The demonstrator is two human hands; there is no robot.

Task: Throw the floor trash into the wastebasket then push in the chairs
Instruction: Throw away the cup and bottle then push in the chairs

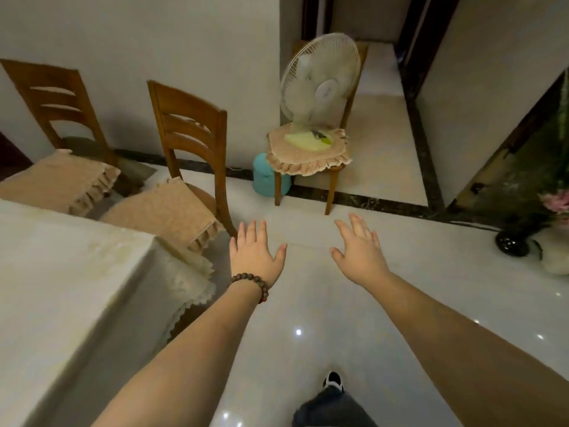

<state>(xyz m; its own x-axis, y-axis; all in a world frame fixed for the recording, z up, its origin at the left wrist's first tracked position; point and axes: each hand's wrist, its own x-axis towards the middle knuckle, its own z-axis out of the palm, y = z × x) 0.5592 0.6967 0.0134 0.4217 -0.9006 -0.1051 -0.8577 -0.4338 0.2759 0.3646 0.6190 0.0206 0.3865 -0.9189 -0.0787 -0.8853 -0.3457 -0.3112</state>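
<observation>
Down at the bottom edge, my shoe [333,380] on the glossy floor [308,303]. Both grips spread and empty mid-frame: left hand [255,251], right hand [358,257]. Nearest chair [184,167] stands pulled out from the worktop [61,272] at left. No readable writing anywhere.

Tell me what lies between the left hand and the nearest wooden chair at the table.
Nothing: in the head view only bare white floor tile separates the open left hand from the nearest chair; its rear leg stands just beyond the fingertips.
</observation>
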